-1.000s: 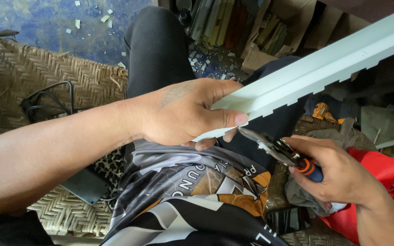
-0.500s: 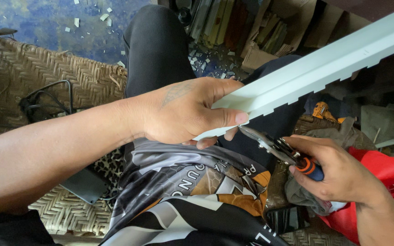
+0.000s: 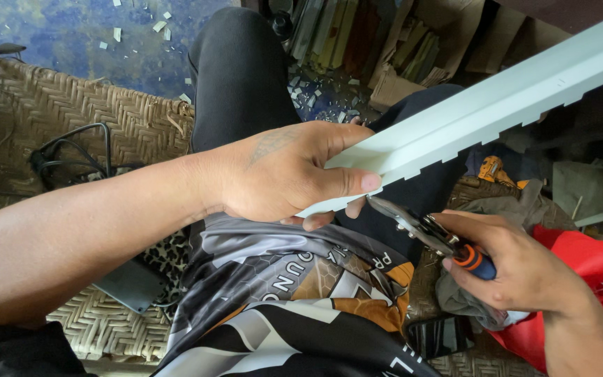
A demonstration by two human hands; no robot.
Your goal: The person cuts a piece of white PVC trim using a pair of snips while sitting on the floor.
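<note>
My left hand grips the near end of a long pale green metal channel that runs up to the right, its lower edge cut into square notches. My right hand holds metal snips with an orange and black handle. The snips' blade tips sit just under the channel's near end, close to my left thumb. My legs in dark trousers lie below the channel.
A woven mat with a black cable lies on the left. Small offcuts dot the blue floor. Cardboard and stacked strips stand at the top. A red bag, rags and a dark phone lie on the right.
My right hand with the snips has shifted slightly, keeping the blade tips near the channel's end. My left hand stays still on the channel.
</note>
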